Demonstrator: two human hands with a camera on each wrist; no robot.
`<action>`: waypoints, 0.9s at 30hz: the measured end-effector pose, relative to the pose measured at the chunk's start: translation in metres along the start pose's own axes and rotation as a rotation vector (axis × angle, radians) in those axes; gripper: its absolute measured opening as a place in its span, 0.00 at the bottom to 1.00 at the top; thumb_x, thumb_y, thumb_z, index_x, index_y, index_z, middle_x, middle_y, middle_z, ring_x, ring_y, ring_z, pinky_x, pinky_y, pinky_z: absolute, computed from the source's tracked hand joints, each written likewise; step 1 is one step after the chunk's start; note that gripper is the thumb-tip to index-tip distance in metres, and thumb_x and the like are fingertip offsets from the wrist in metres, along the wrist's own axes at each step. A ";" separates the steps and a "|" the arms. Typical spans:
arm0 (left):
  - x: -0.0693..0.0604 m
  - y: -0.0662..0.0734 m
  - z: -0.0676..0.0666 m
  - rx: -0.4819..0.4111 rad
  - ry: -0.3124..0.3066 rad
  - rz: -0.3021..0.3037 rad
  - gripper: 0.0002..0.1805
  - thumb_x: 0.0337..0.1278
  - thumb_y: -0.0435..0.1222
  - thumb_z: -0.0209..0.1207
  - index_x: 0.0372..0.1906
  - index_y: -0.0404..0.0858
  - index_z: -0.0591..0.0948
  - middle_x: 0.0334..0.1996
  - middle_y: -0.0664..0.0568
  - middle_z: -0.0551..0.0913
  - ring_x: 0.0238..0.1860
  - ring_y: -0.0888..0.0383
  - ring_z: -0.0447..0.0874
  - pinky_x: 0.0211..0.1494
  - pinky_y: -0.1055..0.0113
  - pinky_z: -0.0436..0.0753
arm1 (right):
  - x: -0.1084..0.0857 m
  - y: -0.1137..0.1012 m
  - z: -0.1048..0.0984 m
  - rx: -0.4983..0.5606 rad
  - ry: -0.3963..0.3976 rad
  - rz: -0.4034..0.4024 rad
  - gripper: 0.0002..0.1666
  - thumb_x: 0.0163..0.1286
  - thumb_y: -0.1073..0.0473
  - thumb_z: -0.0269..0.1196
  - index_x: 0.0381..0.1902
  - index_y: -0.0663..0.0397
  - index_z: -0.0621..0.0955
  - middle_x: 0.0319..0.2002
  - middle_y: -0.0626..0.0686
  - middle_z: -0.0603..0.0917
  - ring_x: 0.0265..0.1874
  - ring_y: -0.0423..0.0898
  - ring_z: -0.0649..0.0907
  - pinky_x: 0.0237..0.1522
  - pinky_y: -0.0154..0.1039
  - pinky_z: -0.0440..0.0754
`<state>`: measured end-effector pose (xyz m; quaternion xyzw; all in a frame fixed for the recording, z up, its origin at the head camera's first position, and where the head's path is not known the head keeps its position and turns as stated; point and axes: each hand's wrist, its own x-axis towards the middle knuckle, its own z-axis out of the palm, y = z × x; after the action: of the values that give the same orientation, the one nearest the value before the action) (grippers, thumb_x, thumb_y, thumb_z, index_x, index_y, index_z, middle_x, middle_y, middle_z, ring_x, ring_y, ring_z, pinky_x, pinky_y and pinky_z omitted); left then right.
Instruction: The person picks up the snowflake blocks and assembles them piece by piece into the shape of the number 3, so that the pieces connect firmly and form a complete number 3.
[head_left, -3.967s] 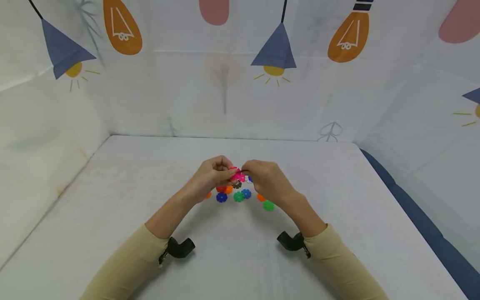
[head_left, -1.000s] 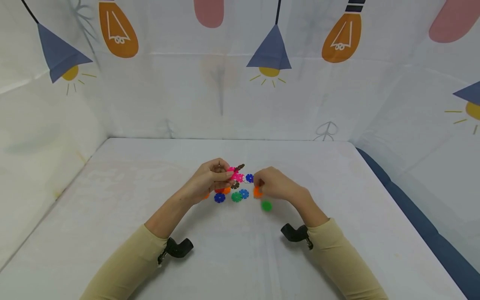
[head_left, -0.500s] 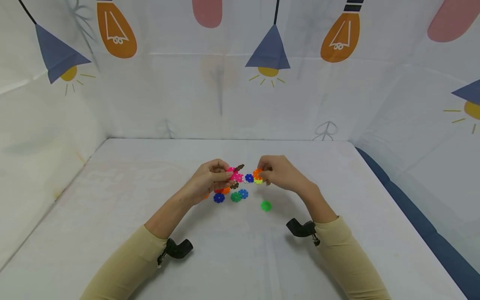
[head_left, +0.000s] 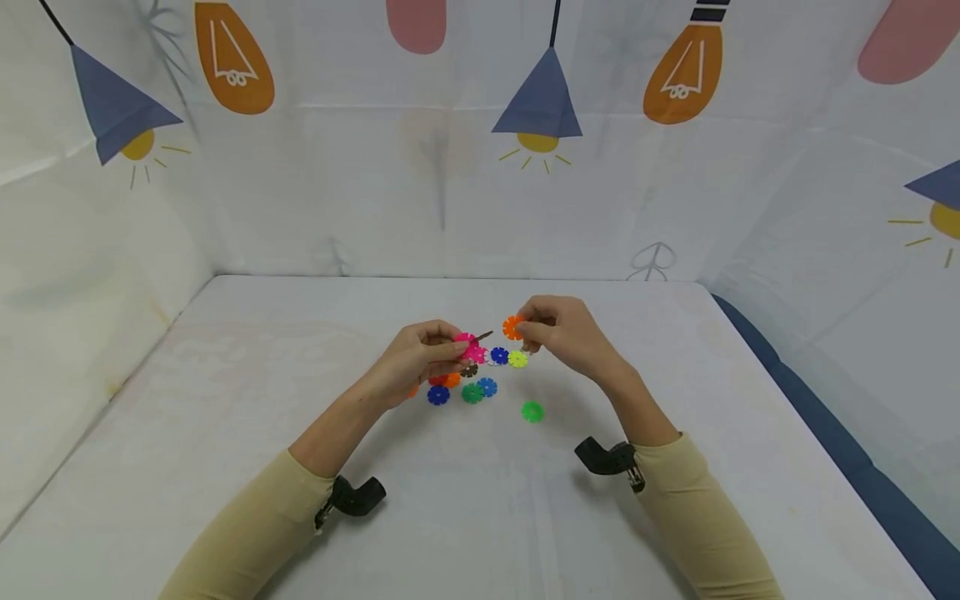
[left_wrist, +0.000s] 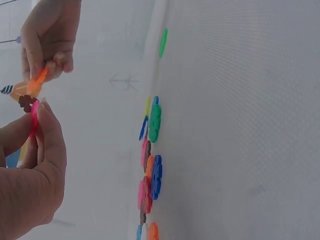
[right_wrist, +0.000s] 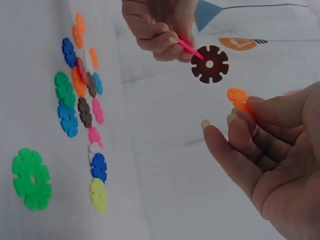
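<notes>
Thumb and fingers of the left hand (head_left: 416, 362) pinch a pink notched disc (head_left: 465, 340). A brown disc (right_wrist: 210, 64) is joined to that pink disc's edge, seen face-on in the right wrist view. The right hand (head_left: 566, 333) pinches an orange notched disc (head_left: 513, 327) between thumb and finger, a short gap to the right of the brown one. Below the hands on the table lie a yellow disc (head_left: 518, 358), a dark blue disc (head_left: 499, 356) and a green disc (head_left: 472, 393).
More discs lie in a loose group, among them a dark blue one (head_left: 438, 394) and a light blue one (head_left: 487, 387). A bright green disc (head_left: 532, 412) lies apart, nearer the person. Behind the white table (head_left: 300, 308) hangs a printed cloth (head_left: 337, 183).
The right hand has let go of the brown disc, now joined to the pink one, then picked up the orange disc from the table and lifted it. The left hand has barely moved.
</notes>
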<state>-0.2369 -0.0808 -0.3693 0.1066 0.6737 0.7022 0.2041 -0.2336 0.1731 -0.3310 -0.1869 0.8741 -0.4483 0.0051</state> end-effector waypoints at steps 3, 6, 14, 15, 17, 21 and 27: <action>0.000 0.000 0.000 -0.001 0.000 0.002 0.10 0.68 0.34 0.59 0.48 0.32 0.76 0.36 0.50 0.83 0.37 0.57 0.89 0.47 0.69 0.87 | -0.001 0.000 0.000 0.044 0.005 -0.017 0.07 0.72 0.60 0.61 0.40 0.56 0.84 0.29 0.56 0.85 0.29 0.56 0.84 0.38 0.44 0.86; 0.000 -0.001 0.001 -0.003 0.002 0.002 0.11 0.67 0.34 0.60 0.48 0.32 0.77 0.37 0.51 0.84 0.38 0.57 0.89 0.47 0.68 0.87 | -0.001 -0.001 0.000 0.081 -0.005 -0.036 0.08 0.72 0.60 0.61 0.41 0.58 0.84 0.31 0.57 0.86 0.28 0.52 0.84 0.37 0.43 0.87; 0.000 -0.002 0.002 0.013 0.012 0.016 0.12 0.66 0.36 0.61 0.48 0.33 0.79 0.38 0.51 0.86 0.42 0.52 0.89 0.49 0.65 0.87 | -0.002 -0.005 0.004 0.083 -0.018 -0.050 0.09 0.71 0.62 0.61 0.41 0.61 0.85 0.30 0.56 0.85 0.26 0.48 0.84 0.37 0.47 0.88; 0.000 -0.002 0.002 0.018 0.015 0.017 0.12 0.66 0.36 0.61 0.48 0.32 0.79 0.38 0.50 0.86 0.42 0.53 0.90 0.49 0.66 0.87 | -0.002 -0.005 0.004 0.081 -0.019 -0.051 0.09 0.71 0.62 0.61 0.41 0.62 0.85 0.30 0.56 0.86 0.26 0.48 0.84 0.36 0.45 0.88; -0.001 -0.002 0.004 0.031 0.025 0.020 0.12 0.66 0.36 0.62 0.48 0.33 0.80 0.39 0.50 0.86 0.43 0.52 0.90 0.50 0.66 0.87 | -0.001 -0.005 0.006 0.074 -0.021 -0.054 0.09 0.71 0.62 0.61 0.41 0.62 0.85 0.30 0.59 0.86 0.26 0.48 0.84 0.35 0.42 0.87; -0.002 -0.002 0.006 0.082 0.058 0.051 0.12 0.65 0.37 0.63 0.47 0.33 0.81 0.40 0.47 0.84 0.44 0.49 0.89 0.53 0.59 0.86 | -0.001 -0.004 0.008 0.053 -0.027 -0.056 0.08 0.71 0.62 0.61 0.40 0.61 0.85 0.30 0.62 0.86 0.26 0.50 0.84 0.34 0.39 0.86; -0.004 -0.002 0.010 0.170 0.115 0.133 0.10 0.63 0.35 0.64 0.43 0.33 0.81 0.39 0.42 0.84 0.46 0.39 0.87 0.56 0.48 0.84 | -0.002 -0.004 0.011 0.032 -0.016 -0.056 0.07 0.70 0.63 0.62 0.39 0.59 0.86 0.29 0.63 0.86 0.25 0.48 0.83 0.32 0.38 0.84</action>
<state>-0.2285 -0.0734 -0.3700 0.1276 0.7330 0.6594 0.1080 -0.2288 0.1633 -0.3344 -0.2146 0.8611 -0.4609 0.0026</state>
